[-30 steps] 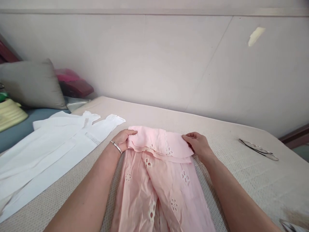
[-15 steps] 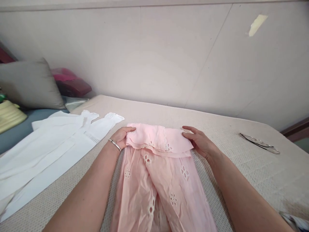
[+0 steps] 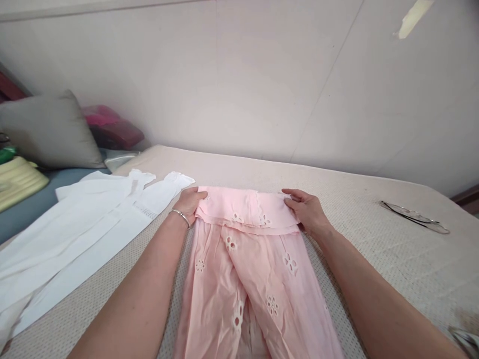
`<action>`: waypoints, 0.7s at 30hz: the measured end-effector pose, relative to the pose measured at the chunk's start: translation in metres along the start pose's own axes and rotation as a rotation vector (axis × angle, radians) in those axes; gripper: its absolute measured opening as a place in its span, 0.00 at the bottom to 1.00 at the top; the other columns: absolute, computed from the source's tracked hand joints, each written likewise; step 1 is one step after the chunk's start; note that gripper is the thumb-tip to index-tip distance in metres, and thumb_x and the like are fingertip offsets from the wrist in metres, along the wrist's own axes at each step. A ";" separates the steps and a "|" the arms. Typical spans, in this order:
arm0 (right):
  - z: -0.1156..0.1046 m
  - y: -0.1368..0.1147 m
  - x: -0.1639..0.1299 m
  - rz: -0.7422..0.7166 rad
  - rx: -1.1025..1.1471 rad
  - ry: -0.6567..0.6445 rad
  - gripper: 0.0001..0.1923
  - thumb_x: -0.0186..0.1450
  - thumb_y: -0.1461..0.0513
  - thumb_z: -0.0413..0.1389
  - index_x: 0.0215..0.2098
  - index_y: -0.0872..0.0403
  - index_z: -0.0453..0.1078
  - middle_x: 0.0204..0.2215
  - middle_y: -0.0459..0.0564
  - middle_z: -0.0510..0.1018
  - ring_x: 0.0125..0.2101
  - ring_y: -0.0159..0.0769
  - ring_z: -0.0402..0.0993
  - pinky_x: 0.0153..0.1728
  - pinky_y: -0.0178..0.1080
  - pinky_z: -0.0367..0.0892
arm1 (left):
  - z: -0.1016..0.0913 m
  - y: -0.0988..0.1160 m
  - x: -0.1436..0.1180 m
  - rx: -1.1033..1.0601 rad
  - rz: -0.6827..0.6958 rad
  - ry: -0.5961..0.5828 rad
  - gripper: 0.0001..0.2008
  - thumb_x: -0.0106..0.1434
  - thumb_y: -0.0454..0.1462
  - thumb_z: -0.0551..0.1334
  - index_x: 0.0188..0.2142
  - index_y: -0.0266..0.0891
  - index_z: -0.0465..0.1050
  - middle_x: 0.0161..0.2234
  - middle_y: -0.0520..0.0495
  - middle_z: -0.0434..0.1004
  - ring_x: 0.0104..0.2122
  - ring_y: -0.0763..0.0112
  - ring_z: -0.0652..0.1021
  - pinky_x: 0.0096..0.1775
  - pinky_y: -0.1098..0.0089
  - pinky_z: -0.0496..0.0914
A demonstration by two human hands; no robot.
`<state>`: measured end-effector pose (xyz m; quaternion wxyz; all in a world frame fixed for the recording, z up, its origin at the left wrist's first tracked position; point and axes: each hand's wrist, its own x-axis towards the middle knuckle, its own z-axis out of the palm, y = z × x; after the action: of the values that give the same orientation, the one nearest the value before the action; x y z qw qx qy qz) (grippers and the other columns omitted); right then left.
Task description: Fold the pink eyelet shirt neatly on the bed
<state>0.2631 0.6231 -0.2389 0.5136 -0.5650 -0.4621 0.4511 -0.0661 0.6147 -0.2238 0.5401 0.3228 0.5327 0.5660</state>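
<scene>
A pink garment [image 3: 258, 269] with cut-out flower embroidery lies lengthwise on the bed in front of me. Its far end is turned over into a flat band across the top. My left hand [image 3: 190, 203], with a silver bangle at the wrist, pinches the band's left corner, thumb on top. At the right corner, my right hand [image 3: 305, 209] grips the band's edge between thumb and fingers. The undersides of both corners are hidden by the cloth and my fingers. The near end of the garment runs out of view at the bottom.
White clothing [image 3: 93, 224] lies spread on the left of the bed [image 3: 359, 249]. Eyeglasses [image 3: 415, 217] rest on the right. A grey pillow [image 3: 52, 129], a pale yellow object [image 3: 20, 182] and a pink and dark red item [image 3: 112, 127] are at the far left. A wall [image 3: 247, 85] stands behind.
My right hand has closed more firmly on the band's right corner, which now lies straighter and is raised slightly. My left hand keeps its hold. The view has shifted a little.
</scene>
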 end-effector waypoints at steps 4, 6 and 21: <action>-0.002 -0.010 -0.005 0.067 0.036 -0.010 0.25 0.53 0.57 0.67 0.48 0.56 0.76 0.29 0.48 0.77 0.26 0.33 0.71 0.22 0.33 0.64 | 0.001 0.001 -0.001 0.067 0.003 0.004 0.13 0.40 0.32 0.72 0.27 0.34 0.73 0.20 0.49 0.76 0.23 0.62 0.79 0.24 0.71 0.68; -0.003 -0.017 -0.008 0.115 0.032 -0.037 0.26 0.56 0.55 0.67 0.51 0.55 0.75 0.32 0.52 0.79 0.30 0.38 0.75 0.24 0.34 0.68 | 0.004 0.002 -0.004 0.046 -0.030 -0.009 0.14 0.40 0.33 0.73 0.27 0.34 0.73 0.22 0.47 0.78 0.24 0.62 0.80 0.26 0.69 0.71; -0.005 -0.014 -0.007 0.065 -0.295 -0.066 0.38 0.54 0.52 0.70 0.60 0.52 0.68 0.43 0.58 0.77 0.35 0.43 0.77 0.32 0.42 0.74 | 0.011 0.000 -0.012 0.064 -0.027 -0.073 0.25 0.33 0.35 0.79 0.33 0.32 0.77 0.33 0.39 0.83 0.31 0.58 0.82 0.32 0.62 0.78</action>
<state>0.2663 0.6160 -0.2240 0.3946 -0.6337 -0.5213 0.4133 -0.0528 0.6063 -0.2192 0.5560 0.3531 0.5349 0.5292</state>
